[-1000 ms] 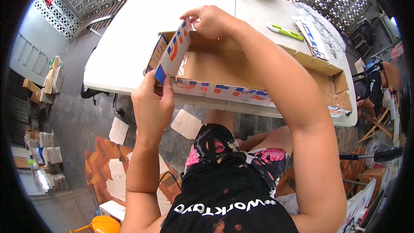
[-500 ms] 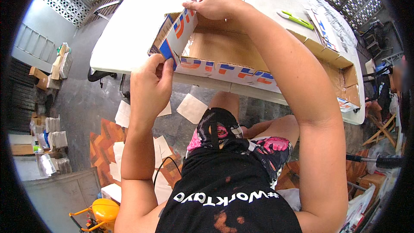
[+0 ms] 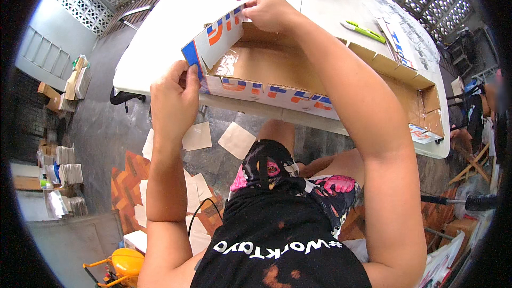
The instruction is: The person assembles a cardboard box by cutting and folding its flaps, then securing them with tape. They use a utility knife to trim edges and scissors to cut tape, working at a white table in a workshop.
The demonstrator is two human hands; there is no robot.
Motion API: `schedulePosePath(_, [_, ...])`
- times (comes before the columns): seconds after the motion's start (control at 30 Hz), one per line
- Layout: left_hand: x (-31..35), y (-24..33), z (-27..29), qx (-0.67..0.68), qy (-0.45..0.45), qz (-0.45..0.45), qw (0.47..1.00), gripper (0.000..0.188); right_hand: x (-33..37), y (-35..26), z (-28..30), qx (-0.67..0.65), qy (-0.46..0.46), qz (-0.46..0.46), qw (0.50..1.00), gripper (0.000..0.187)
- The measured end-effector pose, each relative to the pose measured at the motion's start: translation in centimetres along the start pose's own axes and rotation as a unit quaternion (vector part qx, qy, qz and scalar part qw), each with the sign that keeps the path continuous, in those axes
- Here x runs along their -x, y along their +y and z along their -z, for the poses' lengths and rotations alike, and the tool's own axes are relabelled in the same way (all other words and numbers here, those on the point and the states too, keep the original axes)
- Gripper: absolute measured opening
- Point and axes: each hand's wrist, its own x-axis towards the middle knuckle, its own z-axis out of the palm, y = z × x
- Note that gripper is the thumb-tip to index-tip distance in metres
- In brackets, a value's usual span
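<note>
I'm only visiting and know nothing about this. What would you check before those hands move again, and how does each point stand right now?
1. Left hand gripping the end panel: ok, at its blue near corner.
2. Right hand on the same panel: ok, at its far end.
3. Cardboard box on the white table: ok, though it sits along the near edge.
4. Green cutter away from both hands: ok, lying beyond the box.
5. Cutter blade drawn in: cannot tell, too small.
6. Whole inside of box visible: not ok, the right forearm covers part.
</note>
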Motion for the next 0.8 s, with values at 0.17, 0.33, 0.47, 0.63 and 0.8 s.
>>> schedulePosePath(0.17, [0.4,-1.1,-0.7,0.031,0.045,-0.035,0.998,0.016,0.9,0.2,0.5,-0.13,0.034,-0.03,0.991,0.049])
schedulePosePath(0.33, [0.8,-0.9,-1.9,0.077,0.044,-0.009,0.996,0.013,1.2,0.4,1.1,-0.073,0.062,-0.031,0.995,0.044])
schedulePosePath(0.47, [0.9,-0.7,-1.9,0.098,0.028,-0.002,0.995,0.01,0.9,-1.9,4.4,0.048,0.115,0.039,0.991,0.038])
schedulePosePath(0.63, [1.3,-0.7,-2.4,0.176,0.022,-0.02,0.984,0.015,9.5,-8.0,9.2,0.061,-0.003,0.063,0.996,0.036])
schedulePosePath(0.8, [1.4,-0.3,-2.3,0.131,0.018,-0.041,0.99,0.023,17.9,-6.9,9.0,0.074,-0.056,0.019,0.996,0.033])
